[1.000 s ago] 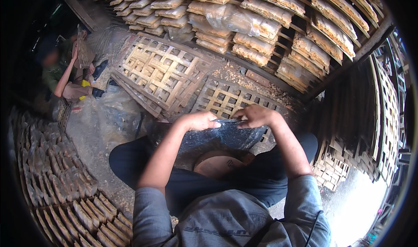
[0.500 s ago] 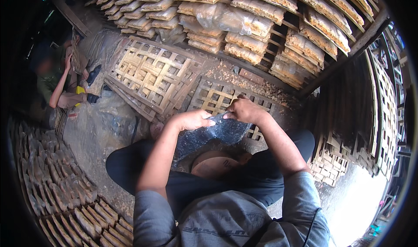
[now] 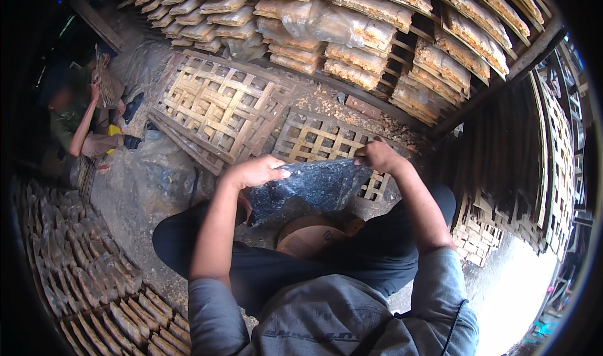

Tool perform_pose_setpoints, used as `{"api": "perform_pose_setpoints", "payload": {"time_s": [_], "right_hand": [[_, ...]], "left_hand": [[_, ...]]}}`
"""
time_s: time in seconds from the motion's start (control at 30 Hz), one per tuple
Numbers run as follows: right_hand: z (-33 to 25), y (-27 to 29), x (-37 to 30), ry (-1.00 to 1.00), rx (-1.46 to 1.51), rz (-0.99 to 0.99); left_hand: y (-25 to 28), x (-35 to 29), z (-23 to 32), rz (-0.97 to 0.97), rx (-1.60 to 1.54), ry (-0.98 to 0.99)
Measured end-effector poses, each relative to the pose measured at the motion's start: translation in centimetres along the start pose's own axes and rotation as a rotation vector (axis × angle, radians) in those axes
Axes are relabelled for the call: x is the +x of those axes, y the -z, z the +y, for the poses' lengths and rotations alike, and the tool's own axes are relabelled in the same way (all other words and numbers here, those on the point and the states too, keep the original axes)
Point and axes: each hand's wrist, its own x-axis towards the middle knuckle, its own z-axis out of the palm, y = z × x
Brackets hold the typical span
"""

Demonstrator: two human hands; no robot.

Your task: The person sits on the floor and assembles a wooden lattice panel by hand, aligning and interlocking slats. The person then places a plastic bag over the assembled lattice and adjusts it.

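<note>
A dark, speckled sheet of plastic (image 3: 308, 189) hangs stretched between my two hands, above my crossed legs. My left hand (image 3: 254, 172) pinches its upper left corner, thumb on top. At the upper right corner my right hand (image 3: 380, 156) is closed on the same sheet. Below the sheet, between my legs, lies a round brownish object (image 3: 309, 235), partly hidden by my clothing and shadow. Just beyond my hands a woven bamboo rack (image 3: 314, 137) rests on the floor, its near part covered by the sheet.
Stacked slabs on racks (image 3: 370, 32) fill the far side. Another woven rack (image 3: 210, 98) lies at far left, near a seated person (image 3: 88, 114). Rows of wrapped pieces (image 3: 69, 249) stand at near left. Upright woven panels (image 3: 546, 161) lean at right.
My hands have moved apart, the left toward the left and the right toward the right. The plastic sheet, bunched before, is now spread wide and flatter between them.
</note>
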Motion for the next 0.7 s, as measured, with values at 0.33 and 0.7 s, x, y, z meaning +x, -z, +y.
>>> {"api": "perform_pose_setpoints", "payload": {"time_s": [0.33, 0.7], "right_hand": [[-5.5, 4.0, 0.3, 0.232, 0.169, 0.039], [-5.5, 3.3, 0.0, 0.162, 0.247, 0.130]], "left_hand": [[-7.5, 4.7, 4.4, 0.426, 0.394, -0.405], [-7.5, 6.3, 2.7, 0.581, 0.153, -0.370]]}}
